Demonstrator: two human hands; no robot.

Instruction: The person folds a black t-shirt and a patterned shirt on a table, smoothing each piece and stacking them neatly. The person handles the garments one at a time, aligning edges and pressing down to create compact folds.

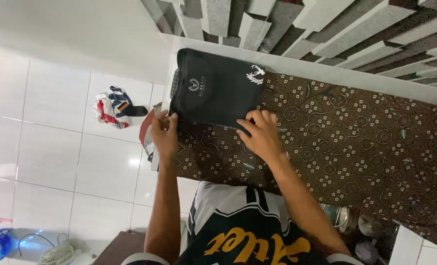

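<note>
My left hand [164,131] is pinching the lower left corner of one folded black garment [216,91], its fingertips tucking out of sight under the cloth; my right hand [261,135] is pressing flat, fingers spread, on the lower right edge. The garment is lying in the upper middle of the frame on one brown patterned cloth [350,142], overhanging its left edge. One crumpled garment [113,107] is lying on the white tiled floor [51,147] at left, well apart.
</note>
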